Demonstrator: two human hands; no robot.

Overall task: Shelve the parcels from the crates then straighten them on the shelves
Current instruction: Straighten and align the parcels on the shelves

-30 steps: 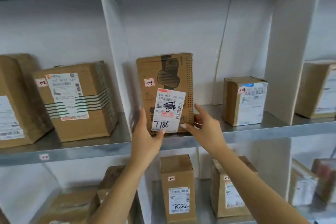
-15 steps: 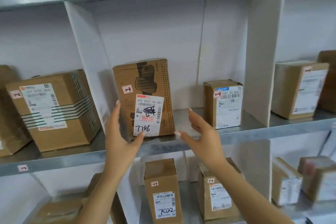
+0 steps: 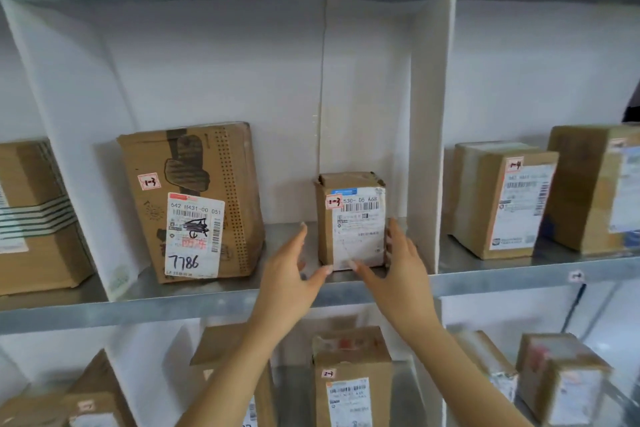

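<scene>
Head view: a metal shelf (image 3: 207,305) split into bays by white dividers (image 3: 429,114).
Small parcel (image 3: 351,222): stands upright in the right half of the middle bay, near the front edge, with its label facing out.
Left hand (image 3: 289,274): raised at the small parcel's left. The fingers are straight and together, just beside its left side, and I cannot tell if they touch it. The thumb tip is at its lower front-left corner.
Right hand (image 3: 401,270): straight fingers lie against the small parcel's right side. The thumb is spread away from them, its tip on the lower front face.
Big parcel (image 3: 194,201): in the left half of the same bay, marked 7786, tilted slightly, apart from the small one.
Right bay: two more boxes (image 3: 502,198) side by side.
Lower shelf: blurred cartons (image 3: 351,378).
</scene>
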